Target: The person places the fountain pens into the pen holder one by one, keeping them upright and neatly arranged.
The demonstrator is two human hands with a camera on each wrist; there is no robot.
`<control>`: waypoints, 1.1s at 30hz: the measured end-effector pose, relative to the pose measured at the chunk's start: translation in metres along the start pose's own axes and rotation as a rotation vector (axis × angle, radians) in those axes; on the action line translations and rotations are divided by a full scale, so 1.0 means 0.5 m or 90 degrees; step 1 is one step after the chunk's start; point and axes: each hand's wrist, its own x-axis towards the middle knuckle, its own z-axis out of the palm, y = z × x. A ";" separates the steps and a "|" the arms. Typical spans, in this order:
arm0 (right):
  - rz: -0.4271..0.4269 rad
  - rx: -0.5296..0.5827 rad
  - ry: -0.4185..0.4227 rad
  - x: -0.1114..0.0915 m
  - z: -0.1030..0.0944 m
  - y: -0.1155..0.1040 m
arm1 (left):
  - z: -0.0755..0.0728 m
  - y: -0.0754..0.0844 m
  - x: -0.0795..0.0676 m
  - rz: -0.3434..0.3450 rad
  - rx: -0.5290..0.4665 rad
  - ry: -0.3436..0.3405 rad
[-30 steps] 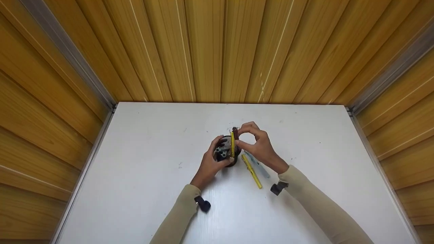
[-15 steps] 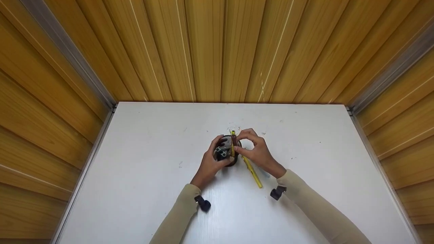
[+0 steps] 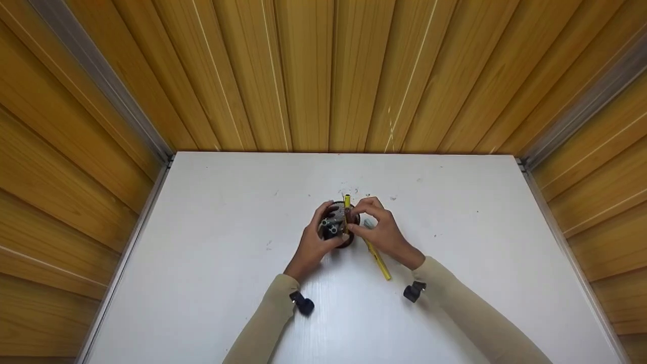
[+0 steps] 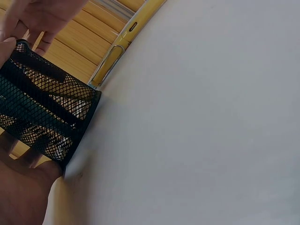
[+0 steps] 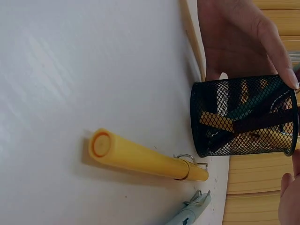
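A black mesh pen cup [image 5: 243, 117] stands on the white table, gripped around its side by my left hand [image 3: 311, 247]. Green-rimmed pens [image 3: 329, 222] and a yellow pen [image 3: 347, 200] stick up inside it. My right hand [image 3: 384, 230] is at the cup's right rim, pinching a dark red pen by its upper part. The lower part of that dark red pen [image 5: 262, 121] shows through the mesh. Beside the cup, another yellow pen [image 5: 145, 157] lies on the table. A light blue pen [image 5: 190, 211] lies next to it, mostly hidden by my right hand in the head view.
The white table [image 3: 202, 253] extends around both hands. Wood-patterned panels [image 3: 303, 76] rise along its back and both sides. A small black camera sits on each wrist.
My right hand has lowered the dark red pen into the cup, next to the upright yellow pen, moving slightly down and closer. My left hand keeps its hold on the cup.
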 end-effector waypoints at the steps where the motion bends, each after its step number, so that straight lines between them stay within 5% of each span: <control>1: -0.002 -0.004 -0.002 0.000 -0.001 -0.005 | 0.000 0.000 0.000 -0.001 0.002 0.001; 33: 0.023 -0.015 0.022 -0.031 -0.055 0.005 | 0.001 0.000 0.000 -0.013 -0.027 0.003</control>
